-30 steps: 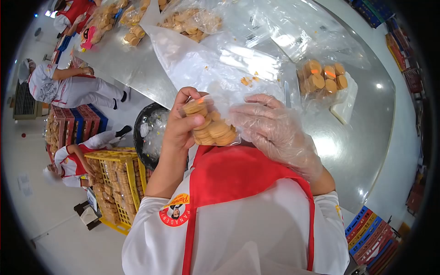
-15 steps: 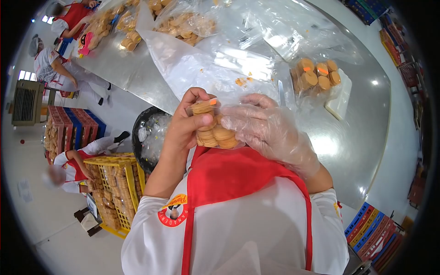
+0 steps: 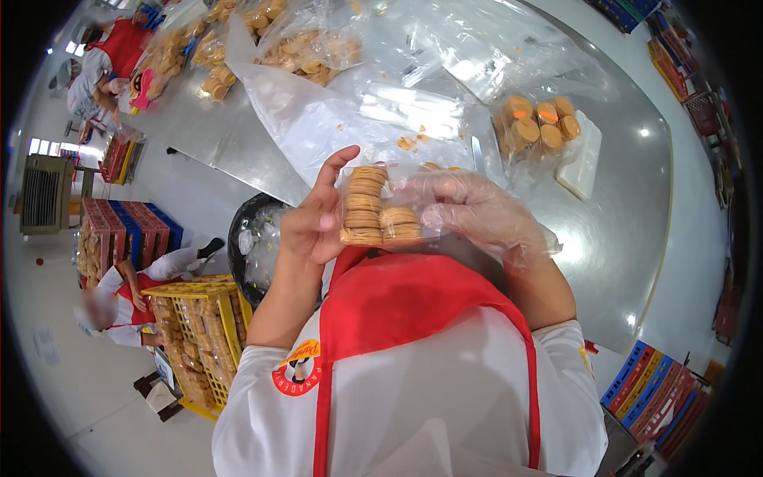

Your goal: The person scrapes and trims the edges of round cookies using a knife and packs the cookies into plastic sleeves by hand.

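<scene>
The clear bag (image 3: 384,209) is at the centre of the frame, with cookies (image 3: 364,215) stacked in two visible columns. The left hand (image 3: 308,226), bare, grips the bag's left edge: thumb in front, index finger raised, remaining fingers hidden behind. The right hand (image 3: 481,211), in a transparent glove, has bent fingers touching the bag's right side; whether they grip film or cookies cannot be told. Brown pieces above the glove are mostly covered. Upper right, a filled bag (image 3: 536,131) rests on the steel table (image 3: 608,246); reflections blur its outline. Left of centre, the forearm partly covers a black bin (image 3: 236,238). Upper left, co-workers (image 3: 123,52) overlap, partly cut off.
</scene>
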`<move>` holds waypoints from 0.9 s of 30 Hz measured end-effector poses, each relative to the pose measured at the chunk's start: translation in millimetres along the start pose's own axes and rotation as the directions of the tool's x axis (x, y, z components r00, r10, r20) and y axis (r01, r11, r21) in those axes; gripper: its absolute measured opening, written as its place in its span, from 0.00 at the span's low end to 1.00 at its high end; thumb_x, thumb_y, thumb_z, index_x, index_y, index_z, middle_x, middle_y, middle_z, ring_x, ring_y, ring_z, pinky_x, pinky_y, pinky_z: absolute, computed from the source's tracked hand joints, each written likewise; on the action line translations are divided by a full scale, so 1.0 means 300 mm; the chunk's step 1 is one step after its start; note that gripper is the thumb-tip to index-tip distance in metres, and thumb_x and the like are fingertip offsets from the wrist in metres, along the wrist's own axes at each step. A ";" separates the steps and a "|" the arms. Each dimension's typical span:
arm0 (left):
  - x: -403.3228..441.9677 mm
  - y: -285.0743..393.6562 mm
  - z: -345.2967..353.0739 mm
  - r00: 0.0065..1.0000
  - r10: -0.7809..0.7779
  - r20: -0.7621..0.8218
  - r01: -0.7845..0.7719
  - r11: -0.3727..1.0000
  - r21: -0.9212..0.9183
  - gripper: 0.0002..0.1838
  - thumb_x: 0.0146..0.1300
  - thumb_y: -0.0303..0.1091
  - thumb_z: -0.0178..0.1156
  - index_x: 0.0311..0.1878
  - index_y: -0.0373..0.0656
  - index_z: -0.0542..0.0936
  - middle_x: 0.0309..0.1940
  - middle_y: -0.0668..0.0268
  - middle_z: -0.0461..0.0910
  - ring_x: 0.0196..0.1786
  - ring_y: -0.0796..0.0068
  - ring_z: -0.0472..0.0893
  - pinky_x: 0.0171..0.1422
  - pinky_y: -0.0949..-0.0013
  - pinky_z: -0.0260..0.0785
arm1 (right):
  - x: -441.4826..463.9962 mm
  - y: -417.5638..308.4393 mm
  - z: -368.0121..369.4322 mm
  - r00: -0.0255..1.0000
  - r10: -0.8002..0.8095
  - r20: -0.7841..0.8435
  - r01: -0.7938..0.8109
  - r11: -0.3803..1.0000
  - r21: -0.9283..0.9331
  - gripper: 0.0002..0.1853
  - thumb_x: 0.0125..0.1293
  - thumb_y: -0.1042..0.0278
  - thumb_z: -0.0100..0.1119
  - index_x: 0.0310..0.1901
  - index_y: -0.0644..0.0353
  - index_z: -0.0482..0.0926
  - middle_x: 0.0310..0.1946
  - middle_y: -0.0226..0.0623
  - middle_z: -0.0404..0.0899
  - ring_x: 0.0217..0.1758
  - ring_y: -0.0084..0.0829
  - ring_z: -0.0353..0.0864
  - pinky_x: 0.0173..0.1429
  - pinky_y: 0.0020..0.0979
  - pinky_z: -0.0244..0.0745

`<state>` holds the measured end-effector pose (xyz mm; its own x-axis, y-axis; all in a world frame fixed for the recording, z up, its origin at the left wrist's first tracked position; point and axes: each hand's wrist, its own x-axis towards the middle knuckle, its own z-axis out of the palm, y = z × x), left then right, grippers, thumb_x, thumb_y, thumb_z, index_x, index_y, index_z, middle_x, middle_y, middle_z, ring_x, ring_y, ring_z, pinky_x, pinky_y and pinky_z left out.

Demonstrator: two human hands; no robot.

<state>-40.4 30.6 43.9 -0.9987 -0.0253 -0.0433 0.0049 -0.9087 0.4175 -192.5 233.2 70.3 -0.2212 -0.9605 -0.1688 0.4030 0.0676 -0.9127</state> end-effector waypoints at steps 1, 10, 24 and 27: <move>-0.003 -0.010 -0.001 1.000 0.021 0.006 -0.021 0.999 0.028 0.58 0.42 0.20 0.67 0.77 0.46 0.47 0.69 0.45 0.62 0.70 0.45 0.68 0.74 0.46 0.62 | -0.002 -0.006 0.004 1.000 0.007 -0.005 -0.007 0.999 0.038 0.24 0.67 0.69 0.63 0.64 0.63 0.75 0.48 0.38 0.83 0.50 0.25 0.80 0.53 0.27 0.75; -0.016 -0.071 0.048 0.979 0.164 -0.120 -0.109 0.924 0.368 0.58 0.42 0.17 0.69 0.78 0.47 0.50 0.68 0.52 0.64 0.69 0.57 0.69 0.73 0.58 0.64 | 0.007 -0.001 -0.012 0.999 0.020 -0.030 -0.017 0.994 0.108 0.24 0.65 0.70 0.64 0.63 0.63 0.76 0.53 0.40 0.82 0.52 0.26 0.80 0.55 0.27 0.75; -0.009 -0.075 0.078 0.967 0.129 -0.220 -0.034 0.921 0.388 0.42 0.49 0.15 0.69 0.69 0.39 0.62 0.63 0.54 0.68 0.65 0.61 0.73 0.70 0.61 0.68 | 0.027 -0.008 0.011 0.997 0.072 -0.034 -0.065 0.983 0.172 0.25 0.57 0.73 0.72 0.57 0.64 0.80 0.54 0.35 0.77 0.46 0.25 0.81 0.47 0.26 0.78; -0.013 -0.073 0.079 0.964 0.151 -0.220 -0.053 0.916 0.397 0.42 0.49 0.15 0.68 0.68 0.39 0.62 0.63 0.53 0.68 0.65 0.61 0.73 0.69 0.62 0.68 | 0.030 -0.007 0.013 0.993 0.106 -0.042 -0.097 0.981 0.171 0.24 0.58 0.72 0.71 0.58 0.64 0.79 0.56 0.36 0.77 0.49 0.26 0.81 0.49 0.26 0.79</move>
<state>-37.8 60.4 56.4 -0.9509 -0.2529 -0.1783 0.0374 -0.6658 0.7452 -191.8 223.4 72.1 -0.2145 -0.9356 -0.2803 0.5682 0.1139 -0.8150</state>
